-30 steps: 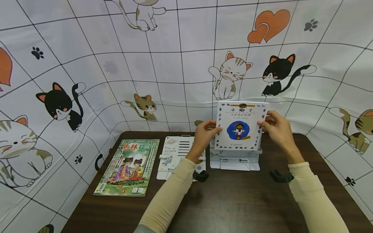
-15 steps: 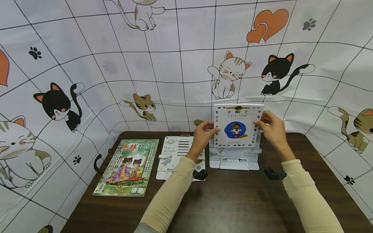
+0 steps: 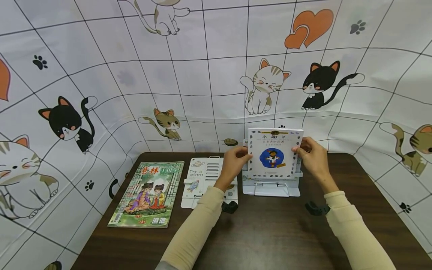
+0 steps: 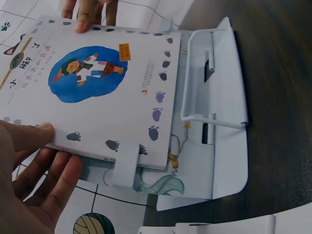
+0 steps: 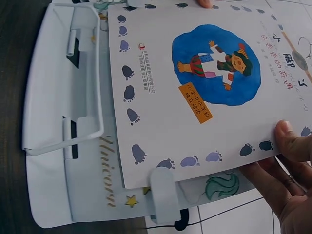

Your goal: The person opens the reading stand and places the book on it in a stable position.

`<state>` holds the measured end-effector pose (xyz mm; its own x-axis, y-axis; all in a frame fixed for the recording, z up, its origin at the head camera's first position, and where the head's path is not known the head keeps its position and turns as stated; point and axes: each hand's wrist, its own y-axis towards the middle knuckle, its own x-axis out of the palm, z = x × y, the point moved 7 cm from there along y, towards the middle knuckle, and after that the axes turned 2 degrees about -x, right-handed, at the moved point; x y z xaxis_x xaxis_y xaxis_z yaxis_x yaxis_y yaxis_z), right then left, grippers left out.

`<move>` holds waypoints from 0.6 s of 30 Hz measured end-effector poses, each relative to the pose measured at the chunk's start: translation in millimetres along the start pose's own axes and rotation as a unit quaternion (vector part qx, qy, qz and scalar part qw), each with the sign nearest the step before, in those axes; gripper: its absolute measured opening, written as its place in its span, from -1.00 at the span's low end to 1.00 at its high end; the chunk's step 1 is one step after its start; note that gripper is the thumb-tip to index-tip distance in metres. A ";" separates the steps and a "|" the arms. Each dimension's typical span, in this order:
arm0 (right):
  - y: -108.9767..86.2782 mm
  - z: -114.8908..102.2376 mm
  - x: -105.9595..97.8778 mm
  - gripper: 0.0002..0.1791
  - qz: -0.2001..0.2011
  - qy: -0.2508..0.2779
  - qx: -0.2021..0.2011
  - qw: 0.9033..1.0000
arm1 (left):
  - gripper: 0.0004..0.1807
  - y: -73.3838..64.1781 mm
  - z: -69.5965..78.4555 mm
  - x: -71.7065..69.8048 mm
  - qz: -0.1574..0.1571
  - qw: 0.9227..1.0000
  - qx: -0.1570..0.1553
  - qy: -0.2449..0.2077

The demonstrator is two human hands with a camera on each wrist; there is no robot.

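Note:
A white book (image 3: 275,155) with a blue oval picture and a footprint border stands upright between both hands, against a white book stand (image 3: 248,183). My left hand (image 3: 233,165) pinches its left edge, thumb on the cover and fingers behind. The right hand (image 3: 314,155) grips the opposite edge the same way. In the left wrist view the book's lower corner lies behind a side clip (image 4: 126,165) of the stand. A matching clip (image 5: 165,195) overlaps the cover in the right wrist view. The stand's wire holder (image 4: 185,78) juts out below the book's bottom edge.
A second, flat white stand (image 3: 197,174) printed "Tiny universe" lies left of the upright one, partly hidden by my left arm. Farther left is a green magazine (image 3: 148,195) on the dark wooden table (image 3: 266,236). A cat-print cloth (image 3: 209,75) hangs behind the table.
The book has come down and slightly left in both hands, closer to the stand's lower part. Its cover now leans back against the stand. The magazine and flat stand have not moved.

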<state>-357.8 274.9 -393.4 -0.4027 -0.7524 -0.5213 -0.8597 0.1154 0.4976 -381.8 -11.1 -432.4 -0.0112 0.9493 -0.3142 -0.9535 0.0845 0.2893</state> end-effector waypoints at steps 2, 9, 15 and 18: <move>-2.6 2.7 1.9 -0.69 -0.001 -0.002 0.003 1.000 | -0.78 -1.6 -0.2 -0.5 0.004 1.000 0.005 0.011; -11.5 9.8 5.8 -0.65 0.003 -0.014 0.016 1.000 | -0.80 -6.0 -5.2 -1.3 0.019 0.998 0.016 0.061; -18.8 14.2 9.5 -0.63 0.011 -0.032 0.009 0.999 | -0.82 -10.3 -11.3 -0.1 0.008 0.997 0.000 0.077; -21.0 15.7 11.8 -0.65 0.014 -0.029 0.002 0.999 | -0.82 -12.1 -15.1 1.3 0.009 0.997 -0.002 0.081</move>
<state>-349.3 273.8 -420.9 -0.4445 -0.7099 -0.5463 -0.8490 0.1393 0.5097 -374.8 -15.5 -450.0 -0.0760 0.8896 -0.4503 -0.9539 0.0666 0.2925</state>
